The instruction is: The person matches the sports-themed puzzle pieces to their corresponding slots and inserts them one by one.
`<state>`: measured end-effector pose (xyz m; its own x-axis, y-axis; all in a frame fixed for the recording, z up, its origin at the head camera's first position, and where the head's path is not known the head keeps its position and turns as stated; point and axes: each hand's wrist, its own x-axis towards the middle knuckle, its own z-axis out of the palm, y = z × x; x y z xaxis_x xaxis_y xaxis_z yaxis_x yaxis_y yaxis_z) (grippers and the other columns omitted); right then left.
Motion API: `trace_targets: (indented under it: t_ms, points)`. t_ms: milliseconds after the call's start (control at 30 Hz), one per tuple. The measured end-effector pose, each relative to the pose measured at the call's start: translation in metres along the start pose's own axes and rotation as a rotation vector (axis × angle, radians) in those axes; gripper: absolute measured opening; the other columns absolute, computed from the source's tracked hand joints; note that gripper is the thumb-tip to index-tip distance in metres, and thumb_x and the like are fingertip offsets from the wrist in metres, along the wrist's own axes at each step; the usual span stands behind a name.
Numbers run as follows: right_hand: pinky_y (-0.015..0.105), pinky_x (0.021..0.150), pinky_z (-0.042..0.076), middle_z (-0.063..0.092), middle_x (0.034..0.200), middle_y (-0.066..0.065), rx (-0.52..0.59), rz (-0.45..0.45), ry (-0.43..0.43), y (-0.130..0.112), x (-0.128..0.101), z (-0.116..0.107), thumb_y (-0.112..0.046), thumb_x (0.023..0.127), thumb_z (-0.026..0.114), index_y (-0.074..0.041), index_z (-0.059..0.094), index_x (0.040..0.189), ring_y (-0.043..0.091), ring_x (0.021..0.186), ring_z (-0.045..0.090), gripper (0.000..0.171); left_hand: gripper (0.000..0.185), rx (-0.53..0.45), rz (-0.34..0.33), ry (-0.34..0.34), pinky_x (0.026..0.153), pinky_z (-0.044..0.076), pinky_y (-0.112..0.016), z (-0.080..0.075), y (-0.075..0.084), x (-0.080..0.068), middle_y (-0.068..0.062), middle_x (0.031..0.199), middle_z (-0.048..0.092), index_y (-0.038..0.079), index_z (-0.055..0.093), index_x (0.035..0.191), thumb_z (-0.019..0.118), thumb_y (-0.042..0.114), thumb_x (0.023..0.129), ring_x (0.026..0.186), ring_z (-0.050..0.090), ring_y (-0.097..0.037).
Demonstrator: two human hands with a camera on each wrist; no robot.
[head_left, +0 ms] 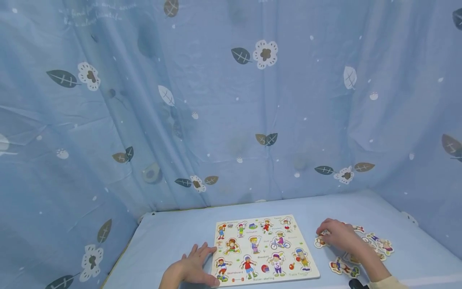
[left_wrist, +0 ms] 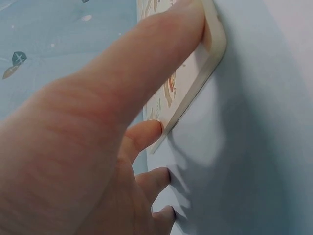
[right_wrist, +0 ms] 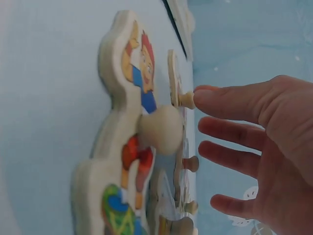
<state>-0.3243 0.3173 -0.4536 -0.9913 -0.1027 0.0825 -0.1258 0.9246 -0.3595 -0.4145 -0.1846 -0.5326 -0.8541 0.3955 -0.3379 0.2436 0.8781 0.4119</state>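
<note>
On the left of the head view, the left hand (head_left: pixel 193 267) lies flat on the blue table cover (head_left: pixel 166 241), fingers spread and straight, at the near left corner of the puzzle board (head_left: pixel 263 249). Its thumb presses down on the board's corner; the left wrist view shows the thumb (left_wrist: pixel 161 46) lying across the pale rim of the board (left_wrist: pixel 205 73) while the other fingertips (left_wrist: pixel 146 134) rest on the cloth just beside the board's edge. The hand grips nothing.

The board sits in the middle of the table, flat, printed with small cartoon figures of children at sport.

To the right of the board, well clear of its edge, loose puzzle pieces (head_left: pixel 375 245) lie scattered on the cloth, one more piece (head_left: pixel 343 267) nearer the table's front edge. The right hand (head_left: pixel 341 237) rests over the left end of this cluster, palm down, its fingertips at a piece (head_left: pixel 319 241) by the board side of the pile. In the right wrist view the fingers (right_wrist: pixel 234 103) are stretched out and slightly parted, the topmost fingertip touching the small wooden knob (right_wrist: pixel 187 100) of a piece; a larger figure piece with a round knob (right_wrist: pixel 161 129) lies closer to the camera, untouched. No finger curls round anything there.

Behind it all hangs a blue curtain (head_left: pixel 231 100) with leaves and flowers.
</note>
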Motion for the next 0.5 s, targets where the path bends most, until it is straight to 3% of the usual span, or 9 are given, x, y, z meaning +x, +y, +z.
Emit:
trace_targets:
  t_ms: [100, 333, 500]
  points:
    - [0.066, 0.08, 0.044, 0.067, 0.102, 0.0, -0.034, 0.017, -0.001, -0.003, 0.002, 0.003, -0.015, 0.083, 0.077, -0.022, 0.076, 0.09, 0.033, 0.101, 0.064, 0.01, 0.103, 0.005, 0.004, 0.009, 0.101, 0.013, -0.083, -0.002, 0.002, -0.004, -0.012, 0.159, 0.032, 0.038, 0.045, 0.143, 0.077, 0.08, 0.054, 0.146, 0.017, -0.05]
    - [0.07, 0.081, 0.041, 0.066, 0.097, -0.001, -0.055, 0.036, 0.019, -0.006, -0.001, 0.006, -0.011, 0.082, 0.076, -0.021, 0.077, 0.088, 0.033, 0.099, 0.063, 0.011, 0.103, 0.004, 0.022, 0.032, 0.104, 0.015, -0.081, -0.009, 0.026, -0.032, -0.013, 0.158, 0.032, 0.035, 0.044, 0.144, 0.076, 0.078, 0.057, 0.146, 0.018, -0.049]
    - [0.07, 0.08, 0.043, 0.065, 0.096, -0.003, -0.064, 0.033, 0.028, -0.005, 0.001, 0.006, -0.013, 0.083, 0.077, -0.023, 0.077, 0.086, 0.031, 0.097, 0.064, 0.011, 0.103, 0.003, 0.047, 0.027, 0.102, 0.015, -0.082, -0.006, 0.016, -0.024, -0.013, 0.159, 0.031, 0.039, 0.042, 0.144, 0.075, 0.081, 0.056, 0.146, 0.017, -0.05]
